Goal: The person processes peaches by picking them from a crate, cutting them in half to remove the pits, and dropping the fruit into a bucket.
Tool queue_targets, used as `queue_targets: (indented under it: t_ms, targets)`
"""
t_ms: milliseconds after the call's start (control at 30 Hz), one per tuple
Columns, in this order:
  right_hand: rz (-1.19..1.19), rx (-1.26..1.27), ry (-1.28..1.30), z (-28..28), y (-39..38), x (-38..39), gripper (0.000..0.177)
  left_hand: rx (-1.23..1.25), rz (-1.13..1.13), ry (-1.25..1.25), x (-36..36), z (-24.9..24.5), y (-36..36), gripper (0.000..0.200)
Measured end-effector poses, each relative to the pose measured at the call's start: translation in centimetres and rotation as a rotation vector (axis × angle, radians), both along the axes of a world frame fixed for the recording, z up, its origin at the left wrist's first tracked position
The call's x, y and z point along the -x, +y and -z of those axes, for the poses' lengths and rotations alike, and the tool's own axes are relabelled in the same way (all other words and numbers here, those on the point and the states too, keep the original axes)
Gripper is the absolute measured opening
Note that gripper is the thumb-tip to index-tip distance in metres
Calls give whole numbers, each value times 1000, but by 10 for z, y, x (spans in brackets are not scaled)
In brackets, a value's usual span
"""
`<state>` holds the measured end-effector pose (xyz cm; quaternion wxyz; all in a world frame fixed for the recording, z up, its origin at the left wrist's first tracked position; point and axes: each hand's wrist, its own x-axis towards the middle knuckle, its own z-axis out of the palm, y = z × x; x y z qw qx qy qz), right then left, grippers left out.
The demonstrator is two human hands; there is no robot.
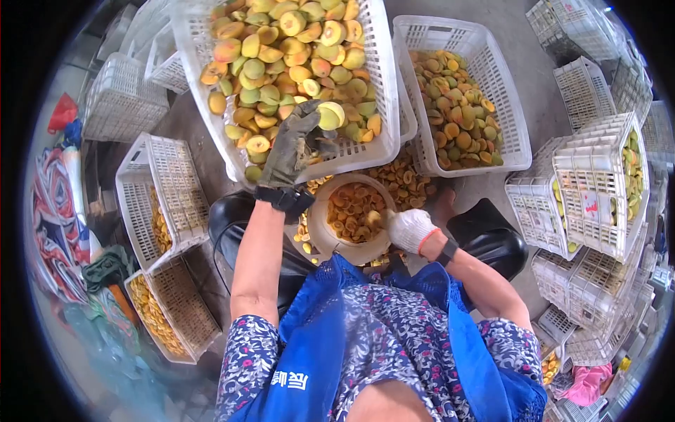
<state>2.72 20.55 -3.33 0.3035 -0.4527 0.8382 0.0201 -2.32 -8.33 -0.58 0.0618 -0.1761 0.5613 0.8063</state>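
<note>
My left hand (295, 144), in a dark, dirty glove, reaches over the front edge of a large white crate heaped with yellow-green peach halves. A pale peach half (330, 115) sits at its curled fingertips. Lower down, my right hand (411, 231) wears a white knitted glove and is closed at the right rim of a round tub (323, 235). Something yellow-brown shows at its fingers, too blurred to name. Inside the tub lie many cut orange-yellow peach pieces (355, 207). The white crate (383, 67) stands tilted towards me, just beyond the tub.
Another white crate (512, 116) with peach halves stands to the right. Stacked crates (587, 186) line the right side, some with fruit. At left are two tipped crates (186, 190) with yellow pieces, beside bundled cloth and plastic (60, 204). More pieces (404, 176) lie around the tub.
</note>
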Motion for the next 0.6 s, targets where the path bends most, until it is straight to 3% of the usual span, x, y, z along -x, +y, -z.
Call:
queue_targets:
  t_ms: [67, 100, 133, 200, 233, 300, 367, 433, 500, 533, 600]
  targets:
    - [-177, 368, 281, -30, -6, -2, 30, -491, -71, 228, -16, -13, 7, 41]
    - [51, 555, 141, -41, -15, -2, 29, -598, -113, 269, -23, -21, 13, 41]
    - [35, 560, 146, -34, -16, -1, 29, -592, -123, 282, -25, -30, 16, 41]
    - [184, 297, 64, 19, 2, -9, 26, -573, -199, 335, -37, -43, 25, 41]
    - [153, 335, 185, 91, 32, -21, 25, -684, -189, 251, -35, -44, 23, 41]
    - [199, 236, 65, 53, 16, -10, 24, -533, -189, 265, -33, -40, 21, 41]
    - [251, 101, -125, -25, -16, -6, 22, -352, -218, 209, -37, -44, 28, 40]
    - [324, 562, -210, -23, -28, 0, 27, -274, -184, 175, -35, -41, 28, 41]
    - [482, 726, -278, -55, -38, 14, 36, -158, -156, 133, -35, -42, 32, 37]
    - [785, 936, -502, -69, -51, 20, 46, -160, -153, 130, -37, -40, 34, 37]
    - [490, 979, -48, -75, -58, 43, 52, -14, -117, 133, -40, -35, 37, 34]
